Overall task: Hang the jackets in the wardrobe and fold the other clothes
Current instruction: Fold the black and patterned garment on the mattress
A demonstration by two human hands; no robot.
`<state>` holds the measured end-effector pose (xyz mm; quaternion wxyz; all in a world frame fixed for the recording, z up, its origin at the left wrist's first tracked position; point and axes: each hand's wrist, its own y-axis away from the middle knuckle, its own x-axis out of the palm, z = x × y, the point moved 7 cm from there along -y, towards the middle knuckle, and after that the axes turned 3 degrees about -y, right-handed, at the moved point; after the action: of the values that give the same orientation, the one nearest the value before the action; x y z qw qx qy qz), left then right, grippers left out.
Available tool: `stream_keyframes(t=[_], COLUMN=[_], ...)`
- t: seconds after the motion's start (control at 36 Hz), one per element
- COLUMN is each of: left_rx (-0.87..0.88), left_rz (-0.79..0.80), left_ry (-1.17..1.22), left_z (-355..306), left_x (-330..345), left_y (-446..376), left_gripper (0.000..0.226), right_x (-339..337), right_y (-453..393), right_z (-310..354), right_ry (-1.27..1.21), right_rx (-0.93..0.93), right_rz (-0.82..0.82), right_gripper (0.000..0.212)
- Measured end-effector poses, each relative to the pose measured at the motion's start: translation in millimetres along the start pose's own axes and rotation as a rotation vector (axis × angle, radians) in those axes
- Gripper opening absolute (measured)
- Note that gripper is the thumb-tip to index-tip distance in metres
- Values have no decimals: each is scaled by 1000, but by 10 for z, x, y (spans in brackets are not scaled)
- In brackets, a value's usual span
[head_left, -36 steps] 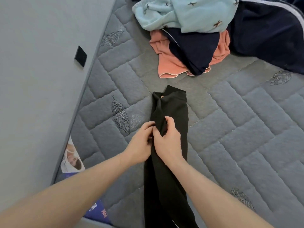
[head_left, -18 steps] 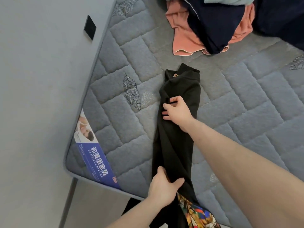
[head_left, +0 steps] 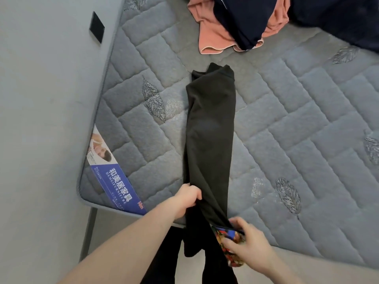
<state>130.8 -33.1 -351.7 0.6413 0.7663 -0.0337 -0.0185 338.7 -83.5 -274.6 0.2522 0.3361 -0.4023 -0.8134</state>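
Black trousers (head_left: pixel 211 128) run lengthwise up the mattress (head_left: pixel 297 140); left hand (head_left: pixel 189 198) pinches their near-left edge, right hand (head_left: pixel 244 240) grips the patterned near end

The black garment (head_left: pixel 211 128) lies as a long strip on the mattress (head_left: pixel 307 140), from near the front edge toward the far side. To the right of the garment the mattress surface is open and wide. To its left a narrower bare strip runs up to the wall (head_left: pixel 41 119), which blocks that side. Beyond the garment's far end, the pile of clothes (head_left: pixel 242 23) stands in the way, with a small gap between.
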Motion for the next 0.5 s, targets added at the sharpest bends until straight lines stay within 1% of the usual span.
stream_keyframes(t=[0.06, 0.08, 0.14, 0.19, 0.22, 0.28, 0.33, 0.36, 0.42, 0.5], left_rx=[-21, -34, -34, -5, 30, 100, 138, 152, 175, 225], left_rz=[-24, -41, -105, -173, -216, -327, -387, -380, -373, -426], left_ry=[19, 31, 77, 105, 104, 96, 51, 28, -33, -160], left_z=[-11, -12, -3, 22, 20, 19, 38, 69, 162, 338], left_x=[14, 14, -20, -99, -157, -310, -443, -491, -567, -633], left_y=[48, 78, 115, 147, 177, 231, 311, 317, 337, 447], left_gripper=[22, 17, 19, 29, 33, 30, 28, 33, 51, 46], right_x=[114, 179, 331, 516, 632, 916, 1175, 1276, 1410, 1490], right_y=[138, 178, 233, 266, 275, 265, 227, 203, 162, 97], right_z=[-117, -123, -43, 144, 253, 438, 552, 585, 624, 568], right_ry=[-6, -42, -45, 58, 94, 142, 191, 185, 142, 131], right_rx=[23, 9, -28, -105, -160, -262, -265, -247, -211, -188], right_rz=[-7, -20, -47, -68, -60, -6, 75, 119, 200, 301], right_gripper=[27, 27, 28, 27, 36, 61, 79, 82, 81, 78])
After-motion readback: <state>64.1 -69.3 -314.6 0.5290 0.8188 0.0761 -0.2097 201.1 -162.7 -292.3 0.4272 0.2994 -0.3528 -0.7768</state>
